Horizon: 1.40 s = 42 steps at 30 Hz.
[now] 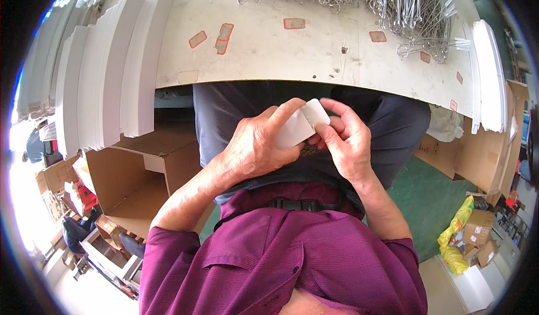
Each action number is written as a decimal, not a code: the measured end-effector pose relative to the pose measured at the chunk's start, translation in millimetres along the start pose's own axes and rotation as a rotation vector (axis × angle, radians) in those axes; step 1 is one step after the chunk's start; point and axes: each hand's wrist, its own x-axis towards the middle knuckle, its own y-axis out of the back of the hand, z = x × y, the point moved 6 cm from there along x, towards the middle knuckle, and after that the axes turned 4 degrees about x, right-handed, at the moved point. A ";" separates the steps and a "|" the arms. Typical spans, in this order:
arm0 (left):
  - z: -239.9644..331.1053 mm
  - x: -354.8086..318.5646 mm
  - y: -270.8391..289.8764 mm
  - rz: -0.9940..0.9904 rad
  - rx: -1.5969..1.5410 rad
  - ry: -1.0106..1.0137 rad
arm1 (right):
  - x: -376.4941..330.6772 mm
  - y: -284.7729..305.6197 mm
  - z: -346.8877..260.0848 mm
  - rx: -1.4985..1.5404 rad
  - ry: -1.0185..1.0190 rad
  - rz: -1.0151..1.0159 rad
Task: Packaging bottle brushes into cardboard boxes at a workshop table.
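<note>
Over my lap, just off the table's near edge, both hands hold a small white card (298, 128) with rounded corners. It looks bent or made of two layers; I cannot tell which. My left hand (252, 144) is closed round its left side, the index finger along the top edge. My right hand (352, 145) pinches the right end, thumb on the face and fingers behind. Part of the card is covered by my fingers.
The pale table (252, 51) carries bundles of looped metal wire hooks (404, 9) at its far side. Tall white stacks of flat sheets (106, 73) stand left, another white stack (489, 79) right. An open cardboard box (129, 186) sits below left, a yellow bag (457, 233) lower right.
</note>
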 end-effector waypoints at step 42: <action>-3.9 -7.5 -12.0 0.070 0.080 -0.061 | 5.9 -4.2 11.3 0.029 -0.054 0.047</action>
